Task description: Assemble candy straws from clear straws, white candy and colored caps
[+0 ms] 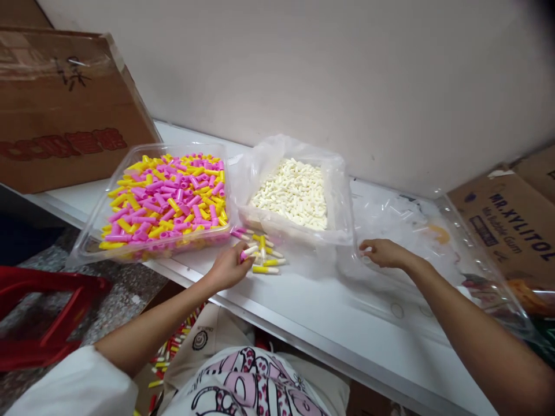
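My left hand (229, 267) is closed around at least one pink tube with a white tip (248, 252), low over the table's front edge. Beside its fingertips lies a loose pile of yellow tubes with white tips (265, 270), with a few pink ones behind. My right hand (385, 253) has its fingers pinched together at the left edge of a clear plastic tray (416, 289); what they hold, if anything, is too small to make out. Behind my left hand stands a clear bin (93, 228) full of pink and yellow tubes (173, 199). A plastic-lined bin (299, 234) contains small white pieces (295, 193).
A large cardboard box (65, 110) stands back left, and another box (507, 231) is at the right. Clear plastic bags (390, 214) and rubber bands (396, 310) lie in the tray. A red stool (47, 323) is at lower left. More tubes lie below the table (325, 329).
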